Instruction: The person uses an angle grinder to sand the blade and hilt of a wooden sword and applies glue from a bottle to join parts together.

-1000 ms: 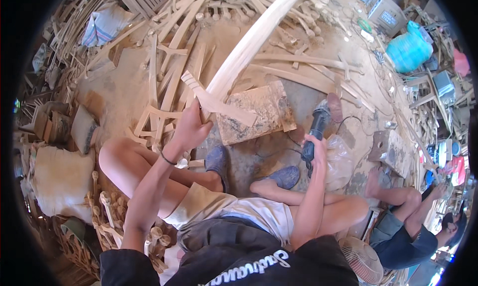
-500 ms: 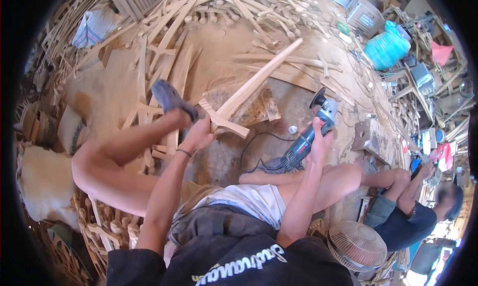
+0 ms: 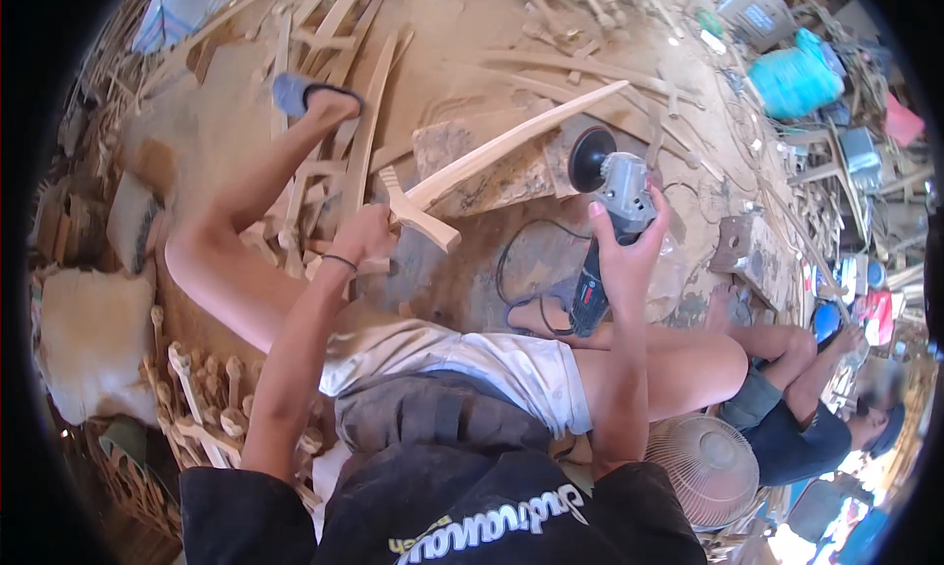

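Observation:
My left hand (image 3: 365, 236) is closed round the handle of a wooden sword (image 3: 511, 147), just behind its crossguard. The blade slants up and to the right, across a rough wooden block (image 3: 492, 168) on the floor. In my right hand (image 3: 632, 245) is an angle grinder (image 3: 597, 280), gripped near its silver gear head. Its dark round disc (image 3: 591, 159) faces the blade, with a gap between them. The grinder's body points down toward my right knee, and its black cord (image 3: 505, 260) loops to the left.
Several pale wooden swords (image 3: 369, 113) lie on the floor ahead. Carved pieces (image 3: 221, 393) are heaped at my left. A fan (image 3: 703, 470) stands by my right hip, and another person (image 3: 796, 422) sits beyond it. A block with a hole (image 3: 744, 252) lies at the right.
The grinder has turned more upright, and its disc has come closer to the blade. The sword has shifted slightly left and lies at a flatter slant. My left foot has moved left and farther away.

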Action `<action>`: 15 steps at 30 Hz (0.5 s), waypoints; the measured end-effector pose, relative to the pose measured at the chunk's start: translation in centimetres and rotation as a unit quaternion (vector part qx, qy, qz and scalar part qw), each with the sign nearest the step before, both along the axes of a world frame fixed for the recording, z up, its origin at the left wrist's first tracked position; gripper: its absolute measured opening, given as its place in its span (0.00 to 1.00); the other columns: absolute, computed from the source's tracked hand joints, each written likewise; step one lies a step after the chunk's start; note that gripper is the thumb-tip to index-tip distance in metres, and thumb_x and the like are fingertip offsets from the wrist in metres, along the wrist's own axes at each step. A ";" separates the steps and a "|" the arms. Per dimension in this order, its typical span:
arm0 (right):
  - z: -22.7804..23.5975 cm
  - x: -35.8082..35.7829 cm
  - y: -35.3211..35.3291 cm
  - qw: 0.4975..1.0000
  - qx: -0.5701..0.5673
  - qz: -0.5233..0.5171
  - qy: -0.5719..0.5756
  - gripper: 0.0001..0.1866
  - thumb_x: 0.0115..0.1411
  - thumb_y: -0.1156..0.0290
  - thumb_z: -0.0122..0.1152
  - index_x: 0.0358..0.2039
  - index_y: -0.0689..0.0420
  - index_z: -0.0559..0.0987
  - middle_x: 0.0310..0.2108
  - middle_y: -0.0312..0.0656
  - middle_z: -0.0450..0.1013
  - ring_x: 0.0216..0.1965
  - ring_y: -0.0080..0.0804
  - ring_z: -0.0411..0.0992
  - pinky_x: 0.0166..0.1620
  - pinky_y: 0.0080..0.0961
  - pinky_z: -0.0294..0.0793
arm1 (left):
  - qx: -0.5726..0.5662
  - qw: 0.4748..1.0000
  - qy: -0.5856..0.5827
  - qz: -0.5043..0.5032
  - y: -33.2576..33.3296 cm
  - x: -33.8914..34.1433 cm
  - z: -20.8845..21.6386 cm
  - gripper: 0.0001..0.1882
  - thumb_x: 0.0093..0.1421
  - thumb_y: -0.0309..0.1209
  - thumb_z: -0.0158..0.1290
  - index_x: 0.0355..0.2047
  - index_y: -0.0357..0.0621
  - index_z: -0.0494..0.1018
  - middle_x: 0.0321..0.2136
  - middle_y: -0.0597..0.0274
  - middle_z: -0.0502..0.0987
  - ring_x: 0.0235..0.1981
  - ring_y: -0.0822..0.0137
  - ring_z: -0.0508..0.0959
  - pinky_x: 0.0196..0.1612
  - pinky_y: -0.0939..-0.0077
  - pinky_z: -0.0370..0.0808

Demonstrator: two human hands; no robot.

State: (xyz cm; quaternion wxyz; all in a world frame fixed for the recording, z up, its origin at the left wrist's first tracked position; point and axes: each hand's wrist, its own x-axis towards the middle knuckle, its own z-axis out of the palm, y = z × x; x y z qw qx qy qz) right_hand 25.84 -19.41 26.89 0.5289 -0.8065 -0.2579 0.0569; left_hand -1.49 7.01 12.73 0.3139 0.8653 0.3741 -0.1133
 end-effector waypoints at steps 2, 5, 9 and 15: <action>-1.5 0.1 0.6 0.993 -0.031 0.060 -0.096 0.43 0.58 0.66 0.81 0.68 0.59 0.65 0.54 0.48 0.76 0.50 0.40 0.78 0.57 0.38 0.78 | -0.014 0.999 0.042 -0.015 -0.2 -0.1 0.5 0.15 0.54 0.33 0.58 0.37 0.36 0.84 0.37 0.33 0.84 0.43 0.36 0.85 0.50 0.47 0.82; -3.7 -2.0 1.8 0.987 -0.069 0.142 -0.032 0.44 0.57 0.64 0.79 0.70 0.53 0.65 0.53 0.51 0.78 0.50 0.48 0.82 0.54 0.41 0.80 | -0.052 0.996 0.071 -0.017 -1.2 0.4 1.2 0.15 0.55 0.33 0.57 0.37 0.35 0.84 0.37 0.33 0.84 0.42 0.35 0.85 0.49 0.47 0.82; -4.5 -4.9 4.2 0.946 -0.229 0.230 0.003 0.44 0.59 0.54 0.74 0.71 0.45 0.61 0.43 0.57 0.83 0.43 0.64 0.82 0.44 0.51 0.82 | -0.052 0.997 0.062 -0.006 -1.2 -0.1 -0.9 0.14 0.54 0.31 0.56 0.34 0.34 0.84 0.35 0.33 0.84 0.41 0.35 0.85 0.49 0.46 0.82; -6.5 -6.2 6.0 0.919 -0.269 0.290 -0.004 0.44 0.58 0.54 0.74 0.70 0.47 0.62 0.44 0.58 0.83 0.42 0.64 0.83 0.43 0.54 0.82 | -0.020 0.996 0.084 -0.011 -1.1 0.5 0.2 0.14 0.54 0.31 0.56 0.33 0.32 0.83 0.34 0.32 0.84 0.41 0.36 0.85 0.48 0.46 0.83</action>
